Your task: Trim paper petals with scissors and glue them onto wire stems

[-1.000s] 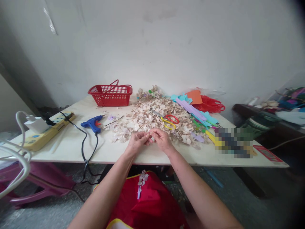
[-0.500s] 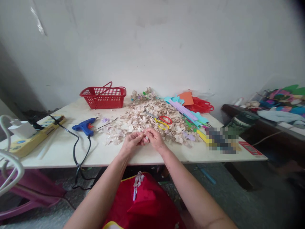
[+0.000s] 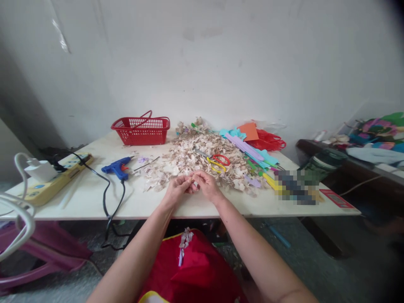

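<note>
My left hand (image 3: 179, 188) and my right hand (image 3: 205, 184) meet above the front of the table, fingertips pinched together. Whatever sits between them is too small and too covered by the fingers to name. Just beyond lies a broad heap of pale, dried-looking petals (image 3: 186, 155). Scissors (image 3: 217, 163) with one red and one yellow handle loop rest on that heap. To the left, a blue glue gun (image 3: 116, 168) lies on its side, close to a small purple flower (image 3: 143, 160) and a thin dark stem (image 3: 148, 163).
A red plastic basket (image 3: 142, 132) stands at the back left. A yellow power strip (image 3: 47, 191) with plugs and cables runs along the left edge. Coloured paper strips (image 3: 243, 147) and a red plastic bag (image 3: 269, 141) lie right of the heap. More petals (image 3: 186, 237) rest on my red apron (image 3: 202, 269).
The whole view has shifted slightly, so things sit a little further right. My hands keep their pinch at the same place, with only small finger movement.
</note>
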A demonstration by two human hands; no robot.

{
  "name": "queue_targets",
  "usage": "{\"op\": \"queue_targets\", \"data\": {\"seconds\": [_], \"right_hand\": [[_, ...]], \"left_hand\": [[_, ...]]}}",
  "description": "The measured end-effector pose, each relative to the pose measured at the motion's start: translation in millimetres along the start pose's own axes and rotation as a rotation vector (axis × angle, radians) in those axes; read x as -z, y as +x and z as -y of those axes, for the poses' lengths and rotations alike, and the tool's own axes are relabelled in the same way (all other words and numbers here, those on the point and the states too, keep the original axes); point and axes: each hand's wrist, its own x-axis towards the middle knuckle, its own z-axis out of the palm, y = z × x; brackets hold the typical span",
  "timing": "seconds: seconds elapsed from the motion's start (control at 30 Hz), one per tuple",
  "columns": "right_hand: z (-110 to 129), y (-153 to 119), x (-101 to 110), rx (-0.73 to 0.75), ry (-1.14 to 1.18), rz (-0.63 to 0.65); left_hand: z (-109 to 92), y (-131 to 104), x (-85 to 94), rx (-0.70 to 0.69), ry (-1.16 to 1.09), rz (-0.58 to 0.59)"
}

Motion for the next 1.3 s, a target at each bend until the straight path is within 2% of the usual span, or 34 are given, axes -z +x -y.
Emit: {"op": "queue_targets", "data": {"seconds": [0.13,0.27,0.57,0.87,1.07,1.17,1.3], "right_hand": [[1.3,0.4,1.7,-0.045,0.101,0.049],[4.4,0.8,3.3,-0.042,0.103,0.001],[7.8,0.0,2.9,-0.034,0.057,0.017],[8.4,-1.1,3.9,0.003,-0.050,0.050],[7.0,-0.6,2.2,0.077,-0.105,0.020],[4.9,-0.6,1.7,0.062,-0.067,0.020],[3.7,-1.8,2.6,-0.019,0.144,0.070]], "left_hand": [[0.0,-2.5,-0.1,0.036,-0.159,0.041],[-1.8,-5.1,0.0,0.064,-0.247,0.049],[-0.1,-5.4,1.8,0.055,-0.110,0.001],[5.4,-1.4,7.5,0.019,-0.015,0.053],[4.3,-1.1,4.9,0.006,0.011,0.033],[4.5,-1.2,3.9,-0.007,0.015,0.029],[4.4,-2.4,0.7,0.013,0.022,0.053]]}}
